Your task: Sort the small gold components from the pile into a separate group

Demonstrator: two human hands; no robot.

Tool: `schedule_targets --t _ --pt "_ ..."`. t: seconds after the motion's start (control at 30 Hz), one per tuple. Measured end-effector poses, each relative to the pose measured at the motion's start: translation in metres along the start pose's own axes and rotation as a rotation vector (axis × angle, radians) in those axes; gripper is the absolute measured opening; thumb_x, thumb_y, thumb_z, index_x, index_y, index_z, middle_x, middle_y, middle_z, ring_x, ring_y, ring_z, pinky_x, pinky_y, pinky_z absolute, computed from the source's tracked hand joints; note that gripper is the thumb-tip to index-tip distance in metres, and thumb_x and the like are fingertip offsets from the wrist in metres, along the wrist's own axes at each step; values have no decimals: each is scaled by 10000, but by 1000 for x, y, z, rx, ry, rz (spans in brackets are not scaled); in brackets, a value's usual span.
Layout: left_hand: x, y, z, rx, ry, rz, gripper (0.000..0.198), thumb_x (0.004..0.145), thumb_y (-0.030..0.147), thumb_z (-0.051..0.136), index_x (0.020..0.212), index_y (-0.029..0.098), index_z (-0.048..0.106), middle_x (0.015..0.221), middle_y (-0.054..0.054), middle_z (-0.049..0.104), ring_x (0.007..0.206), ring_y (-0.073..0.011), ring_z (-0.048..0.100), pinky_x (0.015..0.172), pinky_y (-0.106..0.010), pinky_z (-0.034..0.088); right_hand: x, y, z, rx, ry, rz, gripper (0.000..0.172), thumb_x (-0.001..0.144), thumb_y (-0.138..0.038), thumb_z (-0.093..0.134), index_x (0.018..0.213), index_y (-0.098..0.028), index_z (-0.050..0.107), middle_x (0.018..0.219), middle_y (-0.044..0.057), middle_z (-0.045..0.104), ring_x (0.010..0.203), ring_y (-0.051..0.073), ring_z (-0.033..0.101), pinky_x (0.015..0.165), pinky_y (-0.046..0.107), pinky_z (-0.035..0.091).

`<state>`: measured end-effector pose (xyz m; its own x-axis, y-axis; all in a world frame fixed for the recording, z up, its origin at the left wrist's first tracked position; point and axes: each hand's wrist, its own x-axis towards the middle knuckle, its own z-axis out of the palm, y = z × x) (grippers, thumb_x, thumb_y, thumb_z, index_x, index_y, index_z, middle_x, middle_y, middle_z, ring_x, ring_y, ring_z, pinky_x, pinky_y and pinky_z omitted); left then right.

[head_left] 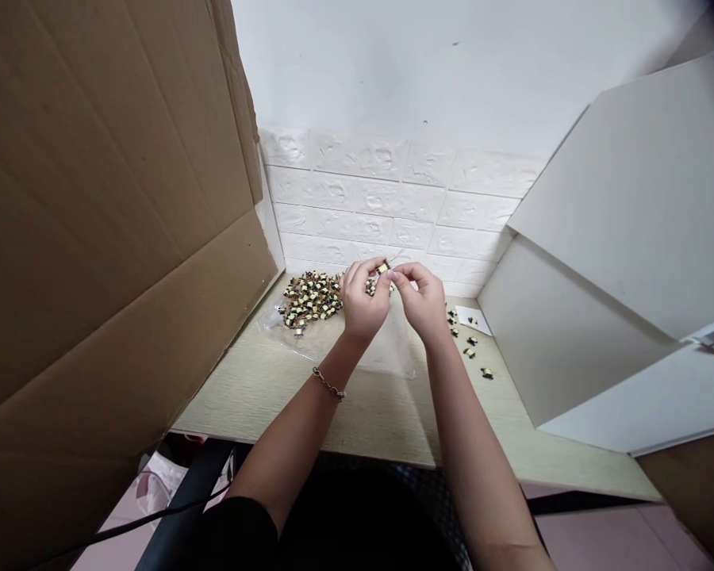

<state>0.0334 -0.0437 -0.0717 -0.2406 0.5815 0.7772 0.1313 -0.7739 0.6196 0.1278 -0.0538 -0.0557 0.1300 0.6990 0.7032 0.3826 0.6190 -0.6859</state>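
Observation:
My left hand [364, 300] and my right hand [422, 300] meet above the far part of the table, fingers pinched together. Between their fingertips sits one small yellow-and-black component [383, 269] with thin wire leads. Just left of my hands lies a pile of many like components [310, 300] on a clear plastic sheet [386, 353]. A bracelet circles my left wrist. Several loose components [471, 350] lie scattered to the right of my right hand.
A large cardboard panel [107, 222] walls off the left side. A white angled panel [619, 262] closes the right. A white brick-pattern wall stands behind the light wooden table [357, 412]. A small white paper [474, 319] lies at the back right.

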Motion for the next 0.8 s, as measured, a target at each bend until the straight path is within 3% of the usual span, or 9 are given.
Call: schedule_targets --t 0.17,0.33,0.57,0.8 --pt "-1 -4 -2 211 -63 152 194 780 297 488 918 207 591 898 -57 597 887 -188 495 867 -307 278 -5 16 -2 137 -28 125 123 704 -284 542 691 -168 582 673 -11 588 658 99 518 670 252 415" --pt "-1 -5 -2 283 -101 211 216 794 315 472 945 216 591 914 -61 607 901 -197 491 862 -315 251 -6 22 -11 253 51 242 171 680 -332 566 731 -174 608 666 -19 582 609 84 503 641 247 421" --pt "-3 -8 1 307 -178 214 211 777 341 498 938 249 601 909 -45 613 896 -199 500 862 -325 227 -7 19 -12 324 82 243 220 653 -368 600 780 -193 646 834 18 651 717 108 559 738 285 448" --pt "-5 -10 2 368 -224 267 211 795 327 474 955 265 597 914 -42 606 893 -199 491 866 -331 198 -8 21 -12 372 104 269 166 640 -340 618 703 -188 635 738 1 641 676 100 553 705 274 451"
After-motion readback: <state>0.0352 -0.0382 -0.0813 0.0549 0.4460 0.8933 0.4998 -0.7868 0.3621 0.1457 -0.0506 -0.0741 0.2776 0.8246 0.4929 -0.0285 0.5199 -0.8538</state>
